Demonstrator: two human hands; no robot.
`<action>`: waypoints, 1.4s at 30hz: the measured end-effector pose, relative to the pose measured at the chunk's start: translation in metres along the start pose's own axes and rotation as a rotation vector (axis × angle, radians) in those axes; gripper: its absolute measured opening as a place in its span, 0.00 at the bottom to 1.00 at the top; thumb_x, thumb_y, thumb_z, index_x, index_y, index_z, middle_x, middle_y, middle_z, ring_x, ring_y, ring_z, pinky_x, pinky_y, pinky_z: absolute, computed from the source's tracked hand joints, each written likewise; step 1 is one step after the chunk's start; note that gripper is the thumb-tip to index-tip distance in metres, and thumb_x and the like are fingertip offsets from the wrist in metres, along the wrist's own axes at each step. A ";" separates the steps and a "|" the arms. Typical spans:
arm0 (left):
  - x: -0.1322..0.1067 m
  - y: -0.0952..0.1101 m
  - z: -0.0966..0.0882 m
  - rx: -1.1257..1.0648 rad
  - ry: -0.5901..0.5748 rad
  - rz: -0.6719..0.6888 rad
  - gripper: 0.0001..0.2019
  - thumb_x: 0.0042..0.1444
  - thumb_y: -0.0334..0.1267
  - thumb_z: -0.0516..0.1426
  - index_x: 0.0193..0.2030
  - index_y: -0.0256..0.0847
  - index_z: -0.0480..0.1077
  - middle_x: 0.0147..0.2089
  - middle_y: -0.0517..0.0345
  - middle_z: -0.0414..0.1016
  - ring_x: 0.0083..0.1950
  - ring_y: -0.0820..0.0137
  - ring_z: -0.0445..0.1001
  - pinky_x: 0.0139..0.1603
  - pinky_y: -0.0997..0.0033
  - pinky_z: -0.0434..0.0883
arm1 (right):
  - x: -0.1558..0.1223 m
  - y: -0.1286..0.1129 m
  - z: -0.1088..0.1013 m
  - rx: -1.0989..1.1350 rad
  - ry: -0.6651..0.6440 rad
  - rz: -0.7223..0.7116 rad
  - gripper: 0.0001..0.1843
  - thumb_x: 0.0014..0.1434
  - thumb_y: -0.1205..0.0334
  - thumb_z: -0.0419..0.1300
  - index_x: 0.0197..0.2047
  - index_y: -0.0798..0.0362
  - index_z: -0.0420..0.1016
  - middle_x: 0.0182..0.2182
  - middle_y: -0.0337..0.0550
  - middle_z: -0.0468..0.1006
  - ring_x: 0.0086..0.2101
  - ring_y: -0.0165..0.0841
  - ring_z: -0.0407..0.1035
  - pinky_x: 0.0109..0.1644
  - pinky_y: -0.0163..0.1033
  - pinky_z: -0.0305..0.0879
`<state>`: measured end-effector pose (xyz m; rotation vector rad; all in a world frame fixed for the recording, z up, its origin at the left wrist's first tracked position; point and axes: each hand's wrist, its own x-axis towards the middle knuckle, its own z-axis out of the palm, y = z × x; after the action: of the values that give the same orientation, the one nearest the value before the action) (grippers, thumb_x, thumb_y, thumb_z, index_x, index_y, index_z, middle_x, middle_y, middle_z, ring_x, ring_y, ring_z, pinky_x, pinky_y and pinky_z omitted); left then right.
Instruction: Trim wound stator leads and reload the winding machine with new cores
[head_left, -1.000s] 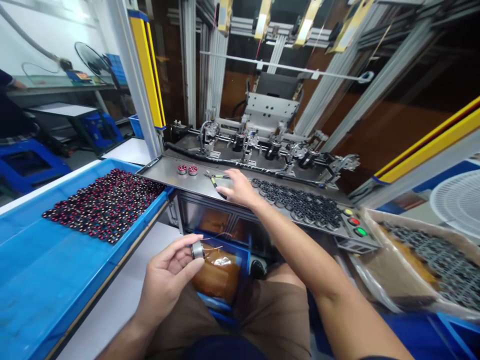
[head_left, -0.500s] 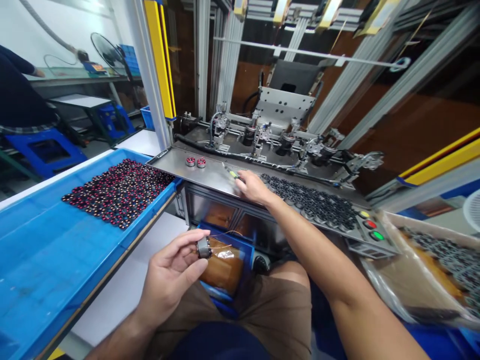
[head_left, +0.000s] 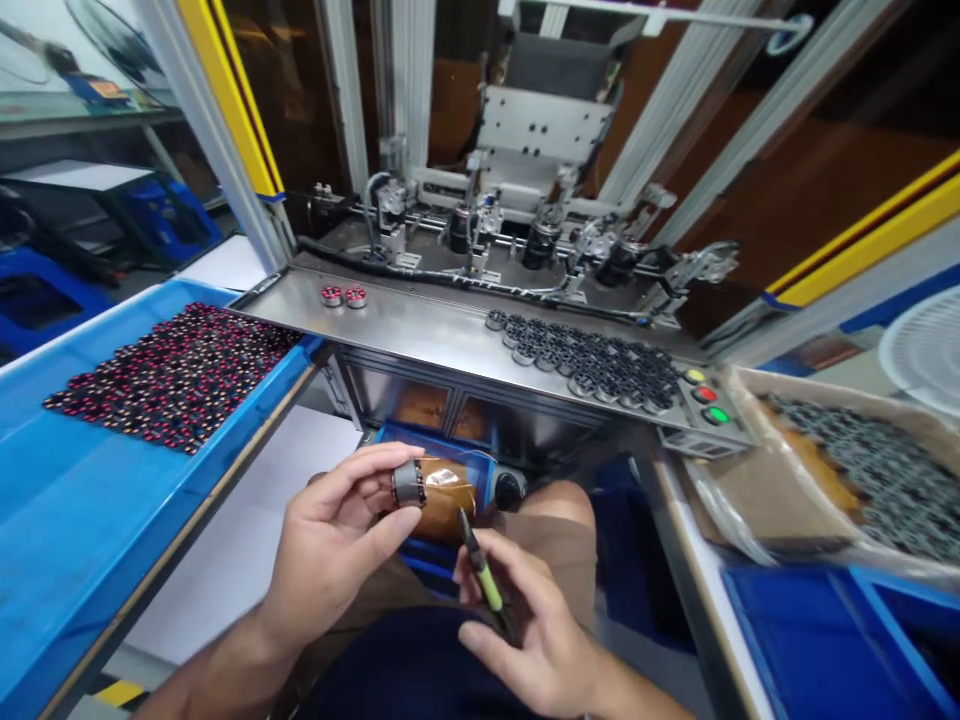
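Left hand (head_left: pixel 330 545): fingers curled, thumb and fingertips pinch coil (head_left: pixel 409 484) by rim, so end face stays bare and turned toward right hand. Coil held over lap, just in front of brown bag (head_left: pixel 450 495).

Right hand (head_left: pixel 525 625): closed loosely round tool (head_left: pixel 484 575), grip low on handle, tip up and aimed at coil, near it but apart.

Blue tray (head_left: pixel 75 520) with wound coils (head_left: pixel 172 375) at left, within left reach. Steel shelf (head_left: pixel 427 330) ahead carries black cores (head_left: pixel 592 365), toward right side.

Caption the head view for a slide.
Left hand pinches a small wound core; right hand holds a green-handled tool near it, in front of a steel shelf of black parts.
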<state>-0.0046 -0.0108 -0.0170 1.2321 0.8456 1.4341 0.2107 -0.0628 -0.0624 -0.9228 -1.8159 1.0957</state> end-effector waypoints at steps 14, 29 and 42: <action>-0.005 0.005 0.006 0.025 -0.031 -0.037 0.19 0.53 0.24 0.64 0.50 0.45 0.77 0.52 0.56 0.80 0.51 0.68 0.80 0.54 0.77 0.76 | 0.028 -0.012 0.001 -0.034 -0.003 -0.185 0.38 0.52 0.72 0.60 0.66 0.50 0.61 0.39 0.47 0.74 0.36 0.36 0.71 0.40 0.42 0.73; -0.009 -0.003 0.001 0.047 -0.063 0.112 0.14 0.60 0.25 0.59 0.49 0.44 0.75 0.54 0.55 0.77 0.59 0.69 0.74 0.60 0.74 0.73 | 0.023 -0.020 0.002 -0.191 0.060 -0.210 0.40 0.51 0.75 0.54 0.67 0.52 0.57 0.42 0.48 0.73 0.43 0.37 0.72 0.47 0.38 0.74; -0.013 0.000 -0.001 0.280 -0.055 0.244 0.15 0.57 0.22 0.59 0.48 0.44 0.74 0.52 0.56 0.78 0.57 0.69 0.75 0.59 0.72 0.73 | 0.030 -0.016 0.003 -0.100 0.023 -0.249 0.41 0.48 0.76 0.55 0.67 0.54 0.59 0.42 0.50 0.72 0.42 0.38 0.71 0.44 0.40 0.73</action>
<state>-0.0066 -0.0231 -0.0204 1.6247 0.9041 1.5006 0.1930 -0.0431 -0.0409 -0.7386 -1.9212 0.8433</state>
